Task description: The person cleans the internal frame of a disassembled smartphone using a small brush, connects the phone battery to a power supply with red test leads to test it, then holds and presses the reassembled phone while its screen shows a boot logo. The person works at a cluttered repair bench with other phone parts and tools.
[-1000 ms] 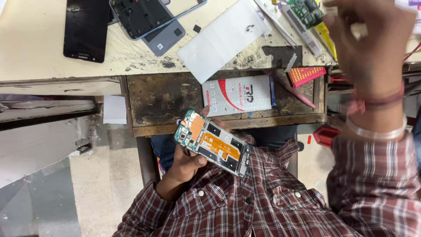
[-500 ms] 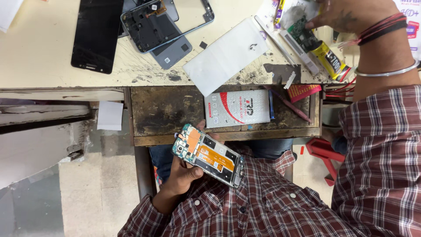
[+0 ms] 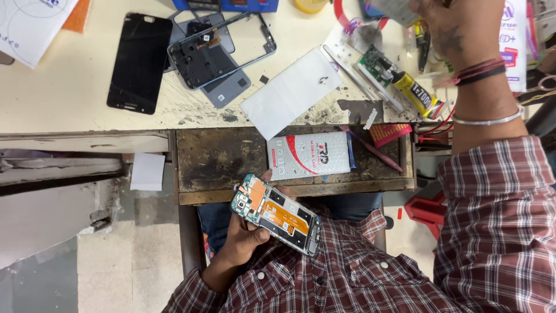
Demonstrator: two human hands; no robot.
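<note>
My left hand [image 3: 243,237] grips an opened phone [image 3: 277,213] over my lap, its back off so a green board and an orange flex strip show. My right hand [image 3: 454,32] is stretched to the far side of the table [image 3: 58,98], wearing red threads and a metal bangle at the wrist. Its fingers sit at the frame's top edge against a grey packet [image 3: 397,8]; whether they grip it is cut off. Just below that hand lie a small green circuit board [image 3: 376,62] and a yellow-and-black glue tube [image 3: 417,94].
On the table lie a black screen panel [image 3: 139,62], a bare phone frame [image 3: 223,49], a white sheet [image 3: 292,93] and tweezers [image 3: 353,72]. An open wooden drawer [image 3: 220,159] holds a white-and-red packet [image 3: 310,155] and a red pen [image 3: 376,152].
My right hand has reached further away over the table, past the glue tube. The view has tilted up, showing more tabletop. My left hand keeps the phone, barely moved.
</note>
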